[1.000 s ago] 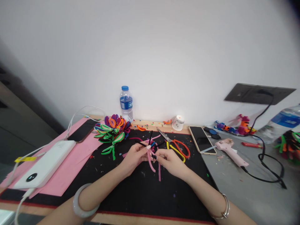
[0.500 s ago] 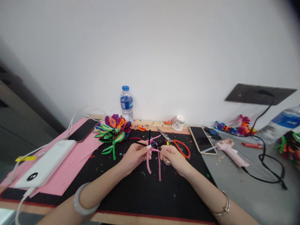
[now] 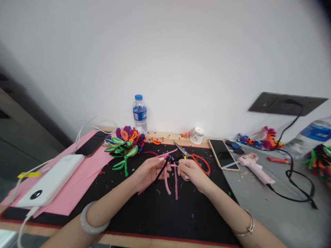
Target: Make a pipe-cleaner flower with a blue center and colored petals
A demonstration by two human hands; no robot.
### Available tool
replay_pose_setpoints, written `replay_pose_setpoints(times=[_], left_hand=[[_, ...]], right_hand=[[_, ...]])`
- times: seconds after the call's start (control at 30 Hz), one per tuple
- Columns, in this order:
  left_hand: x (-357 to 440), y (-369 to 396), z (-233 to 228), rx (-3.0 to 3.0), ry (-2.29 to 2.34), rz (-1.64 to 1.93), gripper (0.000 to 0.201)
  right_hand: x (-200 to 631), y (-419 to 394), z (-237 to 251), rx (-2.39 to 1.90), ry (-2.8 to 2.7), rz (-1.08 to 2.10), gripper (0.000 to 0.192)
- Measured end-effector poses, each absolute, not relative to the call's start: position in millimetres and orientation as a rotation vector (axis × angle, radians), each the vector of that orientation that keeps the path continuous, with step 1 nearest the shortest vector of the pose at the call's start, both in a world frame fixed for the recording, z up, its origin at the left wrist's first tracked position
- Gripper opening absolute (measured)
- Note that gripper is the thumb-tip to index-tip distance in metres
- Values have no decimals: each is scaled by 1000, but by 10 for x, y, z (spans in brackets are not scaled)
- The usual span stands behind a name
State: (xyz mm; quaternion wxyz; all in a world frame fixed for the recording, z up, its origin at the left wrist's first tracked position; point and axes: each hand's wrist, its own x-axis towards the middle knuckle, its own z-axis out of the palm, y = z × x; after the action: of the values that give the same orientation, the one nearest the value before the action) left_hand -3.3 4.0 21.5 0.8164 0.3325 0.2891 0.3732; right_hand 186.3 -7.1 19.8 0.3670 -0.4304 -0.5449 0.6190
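Over the black mat (image 3: 160, 217), my left hand (image 3: 148, 172) has its fingers curled round a bundle of pink and black pipe cleaners. A black pipe cleaner (image 3: 160, 171) slants down across those fingers, and a pink pipe cleaner (image 3: 167, 182) hangs in a curve beside them. Thumb and fingers of my right hand (image 3: 190, 169) pinch the bundle's right side, where another pink strand (image 3: 176, 186) hangs straight down. A small blue bit shows at the crossing; how the strands join there is hidden. Scissors (image 3: 198, 160) with orange handles lie just behind my right hand.
A pipe-cleaner flower (image 3: 125, 144) and a water bottle (image 3: 140, 113) stand behind at left. On pink sheets (image 3: 74, 193) rest a power bank (image 3: 51, 181) and a phone (image 3: 91, 144). At right are another phone (image 3: 223, 154), a paper cup (image 3: 197, 135) and a corded pink glue gun (image 3: 256, 168).
The black pipe cleaner that stuck upright now slants down across my left fingers. My left hand has turned slightly, and the curved pink strand has shifted right. My right hand has barely moved.
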Motion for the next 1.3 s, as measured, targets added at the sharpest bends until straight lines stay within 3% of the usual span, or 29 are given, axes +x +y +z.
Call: replay_pose_setpoints(times=[0.43, 0.6, 0.87, 1.17, 1.3], left_hand=[[-11, 4, 140, 969, 769, 640, 31], [5, -29, 116, 1145, 771, 526, 27], [38, -4, 112, 1226, 836, 778, 31], [50, 5, 167, 1165, 1026, 1045, 31], [44, 2, 186, 1140, 1040, 1133, 31]], right_hand=[[1864, -101, 240, -1093, -1537, 1498, 34], [1849, -121, 254, -1083, -1585, 1466, 34], [1877, -47, 170, -1139, -1400, 1446, 37], [1833, -209, 216, -1233, -1911, 651, 21], [1822, -255, 213, -1275, -1920, 462, 8]])
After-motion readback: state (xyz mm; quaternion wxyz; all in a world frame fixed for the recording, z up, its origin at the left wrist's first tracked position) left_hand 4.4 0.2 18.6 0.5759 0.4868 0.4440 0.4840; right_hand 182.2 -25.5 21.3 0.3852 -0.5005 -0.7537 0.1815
